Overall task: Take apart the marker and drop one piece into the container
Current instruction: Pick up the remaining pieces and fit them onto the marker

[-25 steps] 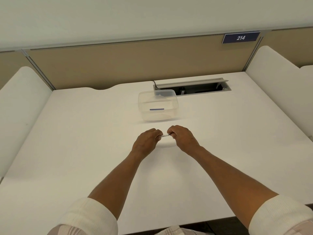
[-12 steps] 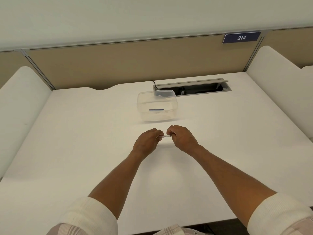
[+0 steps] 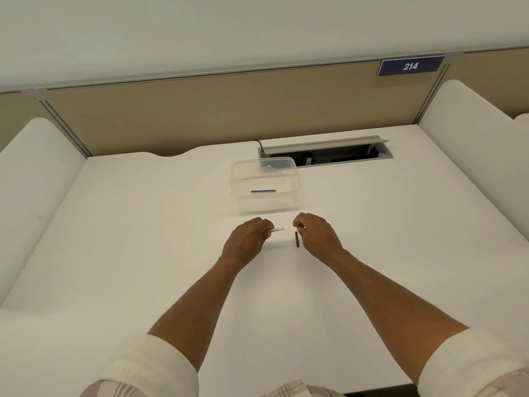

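Note:
The marker is in two pieces. My left hand (image 3: 249,239) grips the white marker body (image 3: 277,229), whose free end points right. My right hand (image 3: 316,234) has curled fingers, and the short black cap (image 3: 296,239) hangs upright from its fingertips just over the white desk (image 3: 143,253). A small gap separates the two pieces. Just beyond both hands stands the clear plastic container (image 3: 294,183), open at the top, with a thin blue strip (image 3: 263,191) showing on or in it.
Behind the container lies an open cable tray (image 3: 326,153) sunk into the desk, with a black cable at its left end. White side dividers (image 3: 34,167) and a tan back panel (image 3: 229,110) with a blue "214" sign (image 3: 410,66) enclose the desk.
The hands were together on the joined marker. They have now pulled apart, the body staying in the left hand and the black cap coming off at the right hand.

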### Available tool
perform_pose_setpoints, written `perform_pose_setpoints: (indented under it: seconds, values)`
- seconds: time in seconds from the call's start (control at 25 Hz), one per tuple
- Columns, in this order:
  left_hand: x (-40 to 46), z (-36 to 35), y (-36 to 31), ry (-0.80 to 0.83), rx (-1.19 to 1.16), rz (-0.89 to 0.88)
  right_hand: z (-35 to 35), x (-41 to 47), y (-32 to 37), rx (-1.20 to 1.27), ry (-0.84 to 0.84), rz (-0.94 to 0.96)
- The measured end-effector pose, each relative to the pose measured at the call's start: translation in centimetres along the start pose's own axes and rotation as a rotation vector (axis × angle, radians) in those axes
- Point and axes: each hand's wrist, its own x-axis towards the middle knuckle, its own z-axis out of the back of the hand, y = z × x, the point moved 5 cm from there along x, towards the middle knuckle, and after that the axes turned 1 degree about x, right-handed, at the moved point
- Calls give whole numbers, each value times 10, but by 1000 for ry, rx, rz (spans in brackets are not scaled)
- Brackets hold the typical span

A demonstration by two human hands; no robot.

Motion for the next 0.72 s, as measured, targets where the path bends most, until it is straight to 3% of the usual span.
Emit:
perform_pose_setpoints:
  seconds: [0.28, 0.72]
  values:
    - [7, -5, 12, 12, -4, 22, -16, -1, -25, -33, 82, -193]
    - [5, -12, 31, 38, -2, 70, -31, -6, -26, -170, 38, -219]
